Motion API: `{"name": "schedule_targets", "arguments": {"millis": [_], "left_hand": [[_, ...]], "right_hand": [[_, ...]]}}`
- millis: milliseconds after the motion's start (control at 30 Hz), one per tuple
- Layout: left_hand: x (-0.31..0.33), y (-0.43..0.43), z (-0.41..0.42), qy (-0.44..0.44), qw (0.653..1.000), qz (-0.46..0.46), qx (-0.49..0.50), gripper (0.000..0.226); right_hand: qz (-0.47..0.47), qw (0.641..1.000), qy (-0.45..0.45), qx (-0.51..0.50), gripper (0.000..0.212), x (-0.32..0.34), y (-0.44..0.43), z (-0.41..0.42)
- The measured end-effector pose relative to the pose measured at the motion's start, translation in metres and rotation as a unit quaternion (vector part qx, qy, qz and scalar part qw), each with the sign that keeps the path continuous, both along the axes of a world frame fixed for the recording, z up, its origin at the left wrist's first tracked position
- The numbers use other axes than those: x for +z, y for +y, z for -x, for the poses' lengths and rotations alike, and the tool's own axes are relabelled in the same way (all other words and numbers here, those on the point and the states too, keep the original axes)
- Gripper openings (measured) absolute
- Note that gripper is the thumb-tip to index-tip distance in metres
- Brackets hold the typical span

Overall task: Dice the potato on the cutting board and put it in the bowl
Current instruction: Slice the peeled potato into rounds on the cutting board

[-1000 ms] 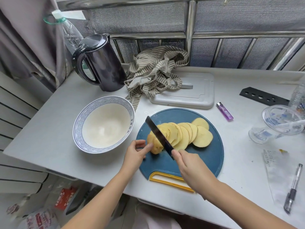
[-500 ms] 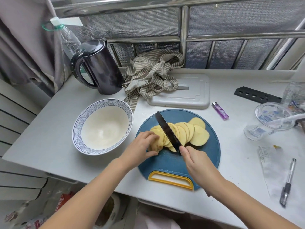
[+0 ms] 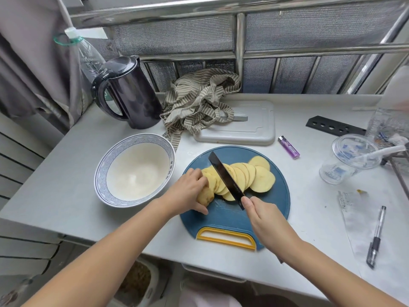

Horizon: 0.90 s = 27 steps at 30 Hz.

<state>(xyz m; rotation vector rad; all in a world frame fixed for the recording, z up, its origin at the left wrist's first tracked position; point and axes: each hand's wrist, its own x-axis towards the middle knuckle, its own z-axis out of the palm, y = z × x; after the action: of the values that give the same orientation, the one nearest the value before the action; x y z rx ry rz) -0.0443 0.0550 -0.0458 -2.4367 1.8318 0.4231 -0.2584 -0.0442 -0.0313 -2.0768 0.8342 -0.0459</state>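
Two hands on the job | left hand (image 3: 190, 192) curls over the uncut potato end (image 3: 205, 196) on the blue cutting board (image 3: 273, 210) | right hand (image 3: 264, 217) grasps the knife (image 3: 225, 176) by its handle, blade slanting across the potato beside the left hand | slices (image 3: 261, 180) fan rightward on the board | bowl (image 3: 135, 171) stands just left of the board
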Motion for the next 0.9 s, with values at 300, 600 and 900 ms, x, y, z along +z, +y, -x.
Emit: {"name": "schedule_targets", "arguments": {"millis": [300,600,900], "left_hand": [[0.008,0.051,0.015,0.156,0.955,-0.118,0.224,0.041],[0.011,0.049,0.035,0.483,0.716,-0.042,0.503,0.040],[-0.004,0.054,0.040,0.574,0.658,-0.032,0.486,0.043]], "right_hand": [[-0.013,0.999,0.027,0.032,0.047,-0.011,0.010,0.006],[-0.003,0.990,0.067,0.122,0.042,-0.027,0.035,-0.008],[0.092,0.971,0.093,0.200,0.038,-0.033,0.031,0.002]]}}
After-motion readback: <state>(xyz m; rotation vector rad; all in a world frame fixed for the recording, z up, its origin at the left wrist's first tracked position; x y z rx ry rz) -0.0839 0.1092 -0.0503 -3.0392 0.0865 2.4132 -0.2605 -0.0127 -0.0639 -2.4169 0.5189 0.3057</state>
